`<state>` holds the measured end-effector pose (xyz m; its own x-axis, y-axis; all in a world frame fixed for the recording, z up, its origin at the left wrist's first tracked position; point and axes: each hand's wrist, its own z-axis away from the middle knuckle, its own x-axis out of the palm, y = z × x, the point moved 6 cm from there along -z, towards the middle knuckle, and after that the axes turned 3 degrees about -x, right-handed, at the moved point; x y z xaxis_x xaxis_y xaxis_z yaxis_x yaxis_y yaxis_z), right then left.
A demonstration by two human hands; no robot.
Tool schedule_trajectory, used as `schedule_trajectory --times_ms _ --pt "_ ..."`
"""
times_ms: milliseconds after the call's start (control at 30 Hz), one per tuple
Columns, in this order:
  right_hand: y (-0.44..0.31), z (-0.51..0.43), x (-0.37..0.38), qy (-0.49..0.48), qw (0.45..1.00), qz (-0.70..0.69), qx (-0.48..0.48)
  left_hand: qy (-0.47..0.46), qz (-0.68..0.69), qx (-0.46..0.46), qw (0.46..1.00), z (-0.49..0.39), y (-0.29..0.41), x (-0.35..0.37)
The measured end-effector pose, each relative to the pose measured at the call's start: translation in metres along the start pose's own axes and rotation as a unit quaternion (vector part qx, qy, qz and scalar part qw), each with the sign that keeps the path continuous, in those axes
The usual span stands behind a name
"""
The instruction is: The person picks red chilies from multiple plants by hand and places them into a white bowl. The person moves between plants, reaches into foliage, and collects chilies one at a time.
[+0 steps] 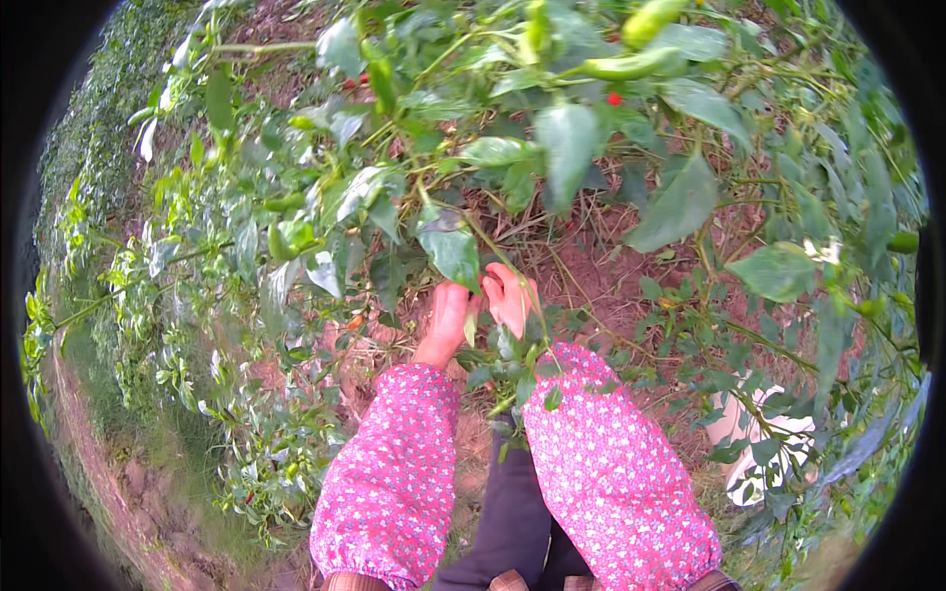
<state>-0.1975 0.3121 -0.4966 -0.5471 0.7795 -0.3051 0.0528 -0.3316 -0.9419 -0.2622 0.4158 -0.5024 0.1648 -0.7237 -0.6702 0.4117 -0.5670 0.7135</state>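
Observation:
Both of my hands reach in among pepper plants, close together below a broad green pepper leaf [449, 247]. My left hand [448, 314] has its fingers partly hidden under that leaf, and a pale green leaf or pod [471, 326] hangs beside it. Just to its right is my right hand [510, 299], fingers bent, with a thin stem crossing it. Whether either hand grips anything cannot be made out. Pink flowered sleeve covers [399, 473] reach from wrists to elbows. Green chili peppers [628, 65] hang at the top, near a small red pepper [613, 98].
Leafy branches surround my arms on both sides. Reddish soil [606, 273] with dry straw lies beyond my hands. A whitish object [765, 443], perhaps a bag, stands behind leaves at the lower right. A grassy strip [170, 443] runs along the left.

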Motion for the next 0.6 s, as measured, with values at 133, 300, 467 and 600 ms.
schedule_trajectory --times_ms 133,300,467,600 --pt "0.032 0.012 0.027 -0.061 0.993 -0.043 0.088 -0.016 0.039 -0.034 0.999 0.017 -0.019 0.007" --pt "0.089 0.009 0.054 -0.094 0.950 -0.207 0.213 0.083 0.093 -0.062 0.990 0.031 -0.015 0.002" --pt "0.100 0.019 0.049 -0.146 0.973 -0.047 0.171 0.131 0.082 -0.183 0.971 0.038 -0.034 0.017" --pt "0.056 0.045 0.073 -0.228 0.938 -0.126 0.227 -0.073 0.382 -0.425 0.817 0.060 -0.134 0.065"
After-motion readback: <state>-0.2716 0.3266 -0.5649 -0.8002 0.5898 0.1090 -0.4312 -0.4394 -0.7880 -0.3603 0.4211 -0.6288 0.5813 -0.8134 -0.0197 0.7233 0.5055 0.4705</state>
